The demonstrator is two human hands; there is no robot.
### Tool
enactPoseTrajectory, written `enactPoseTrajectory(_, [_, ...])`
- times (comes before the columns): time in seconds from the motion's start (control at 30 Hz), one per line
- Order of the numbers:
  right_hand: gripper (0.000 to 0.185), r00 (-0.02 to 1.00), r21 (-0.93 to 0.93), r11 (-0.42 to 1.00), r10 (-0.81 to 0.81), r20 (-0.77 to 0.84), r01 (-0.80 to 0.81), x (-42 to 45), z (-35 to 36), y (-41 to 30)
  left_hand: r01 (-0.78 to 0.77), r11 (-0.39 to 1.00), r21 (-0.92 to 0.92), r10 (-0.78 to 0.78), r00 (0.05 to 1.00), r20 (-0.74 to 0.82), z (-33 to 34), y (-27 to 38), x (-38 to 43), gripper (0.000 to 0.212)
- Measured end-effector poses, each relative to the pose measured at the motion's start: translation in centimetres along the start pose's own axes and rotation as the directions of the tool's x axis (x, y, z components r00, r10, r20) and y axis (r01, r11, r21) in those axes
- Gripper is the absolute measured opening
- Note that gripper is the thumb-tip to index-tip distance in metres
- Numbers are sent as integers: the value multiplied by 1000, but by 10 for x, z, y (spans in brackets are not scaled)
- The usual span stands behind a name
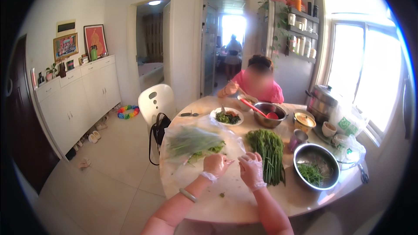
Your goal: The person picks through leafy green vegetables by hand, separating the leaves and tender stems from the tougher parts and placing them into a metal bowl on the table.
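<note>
Both of my hands are in thin clear plastic gloves above the round table (pixel 235 209). My left hand (pixel 215 165) has its fingers curled in, pointing right. A short gap away, my right hand (pixel 252 171) bends its fingers toward the left one; whether either pinches something small cannot be made out. Right beside the right hand lies a thick bundle of long green stalks (pixel 268 158). Left of my hands, a clear plastic bag (pixel 196 133) covers more leafy greens (pixel 214 147). A steel basin (pixel 327 161) at the right holds cut green pieces (pixel 309 173).
Across the table a person in pink (pixel 258 85) eats with chopsticks. Nearby stand a plate of food (pixel 241 117), a steel pot (pixel 261 121) with a red ladle (pixel 272 115), a metal cup (pixel 298 139) and a steamer (pixel 321 102). Scissors (pixel 363 174) lie at the right edge.
</note>
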State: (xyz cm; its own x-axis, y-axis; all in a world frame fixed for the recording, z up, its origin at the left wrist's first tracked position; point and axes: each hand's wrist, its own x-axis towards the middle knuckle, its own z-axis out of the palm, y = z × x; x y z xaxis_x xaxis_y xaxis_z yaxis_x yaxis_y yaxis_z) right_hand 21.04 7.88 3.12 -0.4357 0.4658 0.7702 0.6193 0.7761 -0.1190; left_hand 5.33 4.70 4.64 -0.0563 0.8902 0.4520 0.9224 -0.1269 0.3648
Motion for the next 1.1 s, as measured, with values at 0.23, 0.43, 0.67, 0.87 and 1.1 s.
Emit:
enactPoseTrajectory(0.23, [13,997,-36,998,-55,-58,53,7,-7,-14,23,968,-248,-48,994,-98,12,7,-2,37])
enactPoseTrajectory(0.43, [12,1000,-99,995,-11,-25,9,5,-1,-3,33,924,-380,-110,977,-183,18,3,-15,40])
enactPoseTrajectory(0.67, [20,999,-167,986,-5,-41,-2,9,7,-10,-55,871,-487,-82,963,-256,9,7,-24,34])
enactPoseTrajectory(0.87, [23,996,-151,985,73,-59,-81,4,10,-2,-71,865,-496,-14,986,-165,10,4,-27,33])
enactPoseTrajectory(1.1, [12,957,-53,963,253,-142,-262,0,6,10,308,-98,-946,75,950,302,35,-6,-6,39])
